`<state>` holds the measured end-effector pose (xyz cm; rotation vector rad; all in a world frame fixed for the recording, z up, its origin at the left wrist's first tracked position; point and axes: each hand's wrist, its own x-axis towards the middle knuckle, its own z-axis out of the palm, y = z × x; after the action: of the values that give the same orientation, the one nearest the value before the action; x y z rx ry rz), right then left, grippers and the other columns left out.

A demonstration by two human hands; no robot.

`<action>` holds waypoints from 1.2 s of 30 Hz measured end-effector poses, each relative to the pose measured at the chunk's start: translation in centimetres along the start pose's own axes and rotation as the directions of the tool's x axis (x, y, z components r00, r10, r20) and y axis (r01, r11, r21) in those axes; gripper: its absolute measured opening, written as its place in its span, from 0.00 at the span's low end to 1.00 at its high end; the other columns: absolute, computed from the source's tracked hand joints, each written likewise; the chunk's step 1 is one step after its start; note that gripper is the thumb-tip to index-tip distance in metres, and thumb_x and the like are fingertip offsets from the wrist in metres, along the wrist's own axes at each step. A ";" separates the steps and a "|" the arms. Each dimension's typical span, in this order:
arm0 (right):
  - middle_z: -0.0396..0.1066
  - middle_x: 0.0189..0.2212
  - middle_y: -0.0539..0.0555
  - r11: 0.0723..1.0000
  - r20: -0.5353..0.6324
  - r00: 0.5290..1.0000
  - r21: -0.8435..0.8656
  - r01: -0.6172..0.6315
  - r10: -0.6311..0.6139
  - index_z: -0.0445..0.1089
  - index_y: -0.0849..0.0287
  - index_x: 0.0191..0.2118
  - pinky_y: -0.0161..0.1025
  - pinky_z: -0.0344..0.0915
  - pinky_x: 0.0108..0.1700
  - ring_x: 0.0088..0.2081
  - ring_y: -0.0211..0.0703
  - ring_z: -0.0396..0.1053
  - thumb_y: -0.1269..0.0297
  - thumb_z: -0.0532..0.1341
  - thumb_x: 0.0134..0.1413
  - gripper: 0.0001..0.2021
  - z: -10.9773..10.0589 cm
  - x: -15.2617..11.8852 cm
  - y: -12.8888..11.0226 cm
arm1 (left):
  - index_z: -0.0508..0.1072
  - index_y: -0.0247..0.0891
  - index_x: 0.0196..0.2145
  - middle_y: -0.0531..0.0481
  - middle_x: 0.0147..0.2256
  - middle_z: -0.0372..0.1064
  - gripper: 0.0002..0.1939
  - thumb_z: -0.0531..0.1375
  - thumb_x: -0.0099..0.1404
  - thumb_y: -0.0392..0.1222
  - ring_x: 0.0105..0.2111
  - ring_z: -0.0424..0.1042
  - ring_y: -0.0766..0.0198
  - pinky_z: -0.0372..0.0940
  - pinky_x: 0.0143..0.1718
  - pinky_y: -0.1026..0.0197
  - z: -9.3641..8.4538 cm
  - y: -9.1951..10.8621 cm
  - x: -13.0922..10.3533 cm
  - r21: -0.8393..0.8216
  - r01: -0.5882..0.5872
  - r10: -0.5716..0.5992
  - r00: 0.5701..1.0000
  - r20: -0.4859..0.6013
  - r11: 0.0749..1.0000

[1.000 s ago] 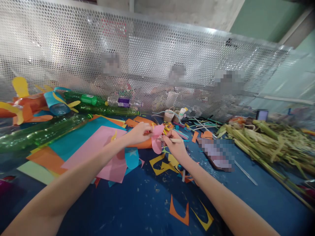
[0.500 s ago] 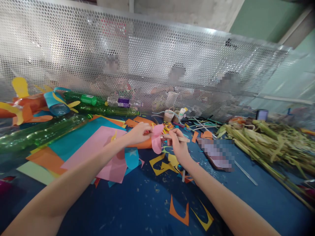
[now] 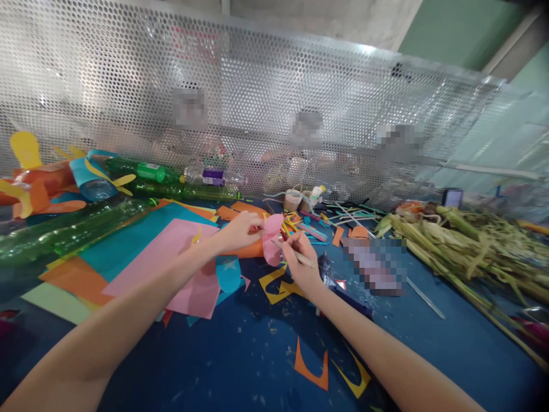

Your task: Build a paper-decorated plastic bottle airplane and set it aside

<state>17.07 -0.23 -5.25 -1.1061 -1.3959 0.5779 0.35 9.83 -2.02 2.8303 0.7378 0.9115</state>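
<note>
My left hand (image 3: 243, 233) is closed at the edge of a rounded pink paper cutout (image 3: 271, 247), pinching it upright. Just below those fingers lies an orange rolled form (image 3: 249, 250), partly hidden by the hand. My right hand (image 3: 303, 260) grips a pale, thin stick (image 3: 303, 260) like a pencil, its tip against or very close to the pink cutout. Beside my right wrist is a dark blue tool (image 3: 349, 297), partly covered by the forearm; its kind is unclear. A blue paper piece with a star (image 3: 229, 274) lies under the left hand.
Coloured paper sheets (image 3: 158, 266) spread at left, with green plastic bottles (image 3: 81, 226) behind. Paper scraps (image 3: 315, 366) lie in front. Small cups (image 3: 293, 200), a phone (image 3: 373, 266) and dried husks (image 3: 454, 246) sit farther right. A perforated metal screen (image 3: 257, 97) stands behind.
My right hand has shifted slightly left and down, and the stick now slants toward the pink cutout. The dark blue tool has come into sight beside my right wrist. My left hand is nearly still.
</note>
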 end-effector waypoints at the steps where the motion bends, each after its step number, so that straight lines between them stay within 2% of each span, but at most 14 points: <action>1: 0.55 0.20 0.44 1.000 0.000 1.000 -0.009 0.000 0.000 0.54 0.54 0.27 0.35 0.54 0.25 0.21 0.36 0.55 0.62 0.56 0.54 0.09 0.0 0.0 0.2 | 0.64 0.37 0.24 0.51 0.26 0.65 0.06 0.52 0.58 0.37 0.31 0.64 0.61 0.56 0.36 0.59 0.0 0.0 0.0 0.001 0.000 0.000 1.000 0.000 1.000; 5: 0.54 0.19 0.44 1.000 -0.001 1.000 -0.010 -0.008 0.008 0.53 0.54 0.27 0.35 0.53 0.24 0.21 0.36 0.53 0.61 0.56 0.54 0.10 0.1 0.1 0.6 | 0.63 0.37 0.24 0.51 0.25 0.65 0.06 0.52 0.58 0.37 0.30 0.64 0.61 0.56 0.35 0.59 0.1 0.0 0.0 0.003 -0.001 0.001 1.000 0.000 1.000; 16: 0.56 0.20 0.44 0.997 0.032 0.998 0.062 -0.046 0.044 0.52 0.54 0.26 0.36 0.55 0.26 0.22 0.37 0.56 0.62 0.57 0.54 0.11 0.3 0.3 0.4 | 0.63 0.37 0.23 0.52 0.24 0.64 0.06 0.53 0.57 0.36 0.29 0.63 0.62 0.56 0.33 0.61 0.0 0.0 0.2 0.003 -0.012 0.012 1.000 0.003 1.000; 24: 0.56 0.18 0.44 0.999 0.032 0.999 0.043 -0.034 0.033 0.53 0.54 0.26 0.36 0.55 0.24 0.21 0.37 0.58 0.59 0.57 0.53 0.12 0.3 0.5 0.6 | 0.62 0.37 0.22 0.52 0.24 0.63 0.08 0.53 0.59 0.37 0.29 0.63 0.62 0.55 0.34 0.60 0.1 -0.1 0.1 0.011 -0.007 0.007 1.000 -0.008 1.000; 31: 0.56 0.17 0.44 1.000 -0.013 1.000 0.009 -0.028 0.028 0.54 0.54 0.25 0.36 0.55 0.23 0.20 0.37 0.57 0.62 0.57 0.54 0.11 0.2 0.4 0.9 | 0.63 0.37 0.23 0.52 0.24 0.64 0.07 0.53 0.59 0.38 0.30 0.63 0.62 0.56 0.34 0.60 0.1 0.0 0.0 0.008 -0.002 0.002 1.000 -0.005 1.000; 36: 0.56 0.17 0.44 0.999 0.004 0.999 0.025 -0.045 0.045 0.53 0.54 0.26 0.36 0.55 0.24 0.20 0.37 0.58 0.62 0.57 0.54 0.11 0.3 0.5 0.6 | 0.64 0.37 0.23 0.52 0.25 0.64 0.07 0.53 0.59 0.38 0.30 0.63 0.62 0.55 0.34 0.60 0.0 0.0 0.0 0.001 -0.009 0.009 1.000 -0.005 1.000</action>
<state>17.05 0.50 -5.62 -1.1194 -1.3661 0.6280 0.37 9.87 -2.04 2.8353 0.7271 0.9201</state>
